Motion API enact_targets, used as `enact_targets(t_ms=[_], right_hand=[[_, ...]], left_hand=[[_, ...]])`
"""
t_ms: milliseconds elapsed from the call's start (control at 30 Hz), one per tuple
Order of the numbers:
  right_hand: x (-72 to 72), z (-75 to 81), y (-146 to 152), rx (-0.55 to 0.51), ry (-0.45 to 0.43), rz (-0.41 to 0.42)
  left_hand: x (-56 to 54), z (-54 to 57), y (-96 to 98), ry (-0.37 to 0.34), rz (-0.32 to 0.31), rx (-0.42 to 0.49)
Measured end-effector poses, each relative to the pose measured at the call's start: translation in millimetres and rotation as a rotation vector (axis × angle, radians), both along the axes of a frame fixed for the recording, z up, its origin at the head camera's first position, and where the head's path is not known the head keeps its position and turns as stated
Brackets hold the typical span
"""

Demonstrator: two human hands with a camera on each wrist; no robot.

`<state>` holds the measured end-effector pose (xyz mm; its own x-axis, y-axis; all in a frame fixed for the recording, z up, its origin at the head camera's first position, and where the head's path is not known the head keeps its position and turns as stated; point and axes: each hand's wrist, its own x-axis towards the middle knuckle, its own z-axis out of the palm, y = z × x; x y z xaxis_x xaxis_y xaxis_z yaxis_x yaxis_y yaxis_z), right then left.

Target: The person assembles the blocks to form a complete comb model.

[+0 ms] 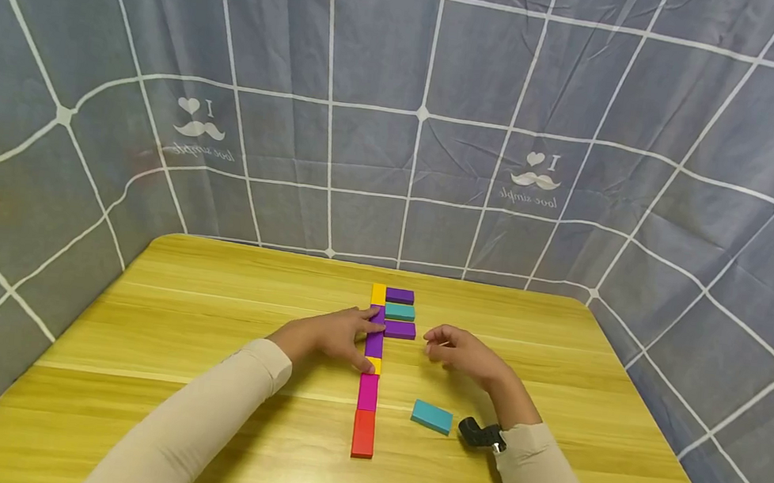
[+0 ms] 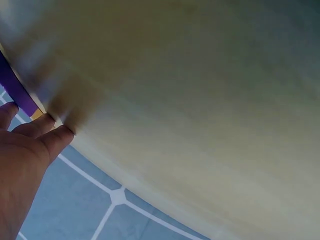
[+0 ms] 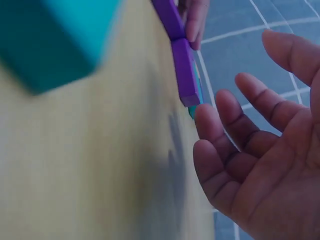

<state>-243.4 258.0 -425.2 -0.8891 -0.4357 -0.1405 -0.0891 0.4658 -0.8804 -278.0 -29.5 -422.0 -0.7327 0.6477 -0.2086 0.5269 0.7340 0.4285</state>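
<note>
The left hand [image 1: 336, 337] lies flat on the block line [image 1: 371, 367] mid-table [image 1: 203, 348]; the right hand [image 1: 463, 354] hovers beside, fingers loose, holding nothing

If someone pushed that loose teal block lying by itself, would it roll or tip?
The teal block lies flat and boxy, so it would likely slide, not roll or tip. It looks rigid. The table looks smooth, so it may skid easily.
</note>
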Motion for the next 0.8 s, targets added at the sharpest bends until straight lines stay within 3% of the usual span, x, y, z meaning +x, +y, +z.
enact_targets(t_ms=[400,567,800], right_hand=[[50.3,7.7,7,0.249,0.123,0.240],[60.1,6.9,8,0.278,0.140,0.284],[63.2,3.8,10,0.279,0.155,0.293]], left_hand=[[4.6,2.1,-1.0,-0.007,0.011,0.012],[5.3,2.2,-1.0,-0.008,0.005,0.018],[7.8,0.6,0.1,-0.021,0.006,0.015]])
